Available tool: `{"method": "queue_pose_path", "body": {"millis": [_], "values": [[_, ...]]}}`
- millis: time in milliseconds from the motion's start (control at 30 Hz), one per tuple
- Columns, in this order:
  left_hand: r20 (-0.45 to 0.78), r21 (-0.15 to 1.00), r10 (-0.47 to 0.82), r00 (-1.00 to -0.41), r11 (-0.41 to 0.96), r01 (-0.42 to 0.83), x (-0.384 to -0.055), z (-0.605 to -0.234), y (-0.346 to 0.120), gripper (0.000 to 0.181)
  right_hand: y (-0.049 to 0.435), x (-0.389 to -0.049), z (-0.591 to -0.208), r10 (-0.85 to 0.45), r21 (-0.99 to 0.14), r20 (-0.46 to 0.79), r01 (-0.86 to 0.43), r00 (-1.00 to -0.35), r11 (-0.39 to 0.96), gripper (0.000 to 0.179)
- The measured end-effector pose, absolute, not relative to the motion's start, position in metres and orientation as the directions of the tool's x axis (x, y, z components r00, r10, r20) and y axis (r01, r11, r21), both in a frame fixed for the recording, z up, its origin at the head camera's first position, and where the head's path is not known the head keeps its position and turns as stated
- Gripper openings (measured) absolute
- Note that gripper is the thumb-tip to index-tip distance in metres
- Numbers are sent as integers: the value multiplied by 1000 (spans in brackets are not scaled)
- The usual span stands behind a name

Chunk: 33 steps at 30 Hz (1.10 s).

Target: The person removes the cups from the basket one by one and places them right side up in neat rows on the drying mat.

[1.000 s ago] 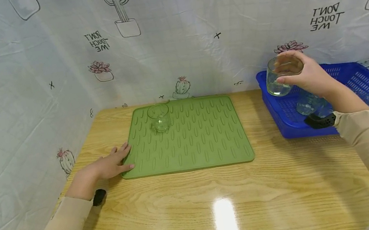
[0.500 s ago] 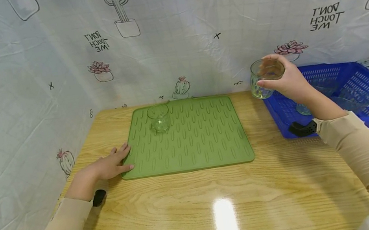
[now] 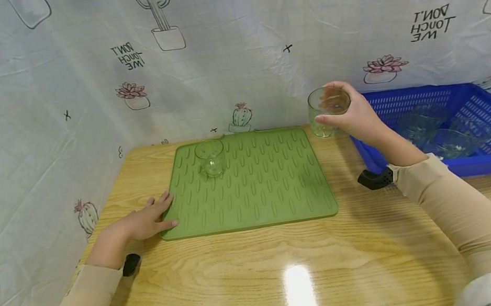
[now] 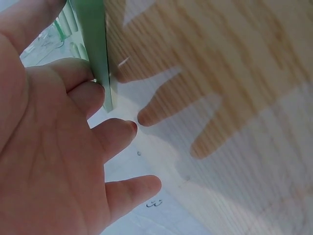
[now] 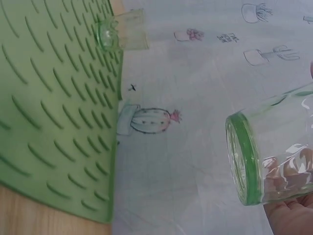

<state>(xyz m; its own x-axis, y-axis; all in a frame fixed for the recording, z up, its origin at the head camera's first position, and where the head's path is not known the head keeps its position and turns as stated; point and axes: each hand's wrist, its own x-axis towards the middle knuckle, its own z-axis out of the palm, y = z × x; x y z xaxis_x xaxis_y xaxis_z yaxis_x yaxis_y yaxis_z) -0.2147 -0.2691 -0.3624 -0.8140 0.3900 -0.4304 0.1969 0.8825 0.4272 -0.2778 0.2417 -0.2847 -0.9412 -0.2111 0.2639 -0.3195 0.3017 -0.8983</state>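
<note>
While right hand (image 3: 356, 115) clamps glass tumbler (image 3: 317, 113) right of frame centre, left hand (image 3: 148, 220) touches green ridged mat (image 3: 251, 194), fingers apart. Tumbler likely rigid, slick, fragile: hold sides.

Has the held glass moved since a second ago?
Yes: in the head view the glass moved left, from over the blue basket toward the green mat.

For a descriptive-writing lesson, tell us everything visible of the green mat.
The green mat is a thin, matte, rubbery-looking rectangle with rounded front corners and rows of short, narrow ridges. It lies on the wooden table, its far edge near the printed backdrop. A clear glass stands towards its back left; the left hand touches its left edge.
</note>
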Motion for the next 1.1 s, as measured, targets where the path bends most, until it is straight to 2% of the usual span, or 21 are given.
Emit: {"method": "queue_pose_path", "body": {"millis": [200, 433, 1100], "values": [[-426, 430, 387, -818, 882, 193, -214, -361, -268, 90, 227, -282, -292, -204, -909, 266, -316, -942, 272, 72], [-431, 432, 382, -818, 883, 185, -214, -361, -268, 90, 207, -287, -300, -206, -915, 279, -325, -938, 239, 68], [-422, 431, 385, -821, 882, 191, -210, -357, -266, 89, 161, -307, -333, -337, -924, 249, -327, -908, 196, 65]]}}
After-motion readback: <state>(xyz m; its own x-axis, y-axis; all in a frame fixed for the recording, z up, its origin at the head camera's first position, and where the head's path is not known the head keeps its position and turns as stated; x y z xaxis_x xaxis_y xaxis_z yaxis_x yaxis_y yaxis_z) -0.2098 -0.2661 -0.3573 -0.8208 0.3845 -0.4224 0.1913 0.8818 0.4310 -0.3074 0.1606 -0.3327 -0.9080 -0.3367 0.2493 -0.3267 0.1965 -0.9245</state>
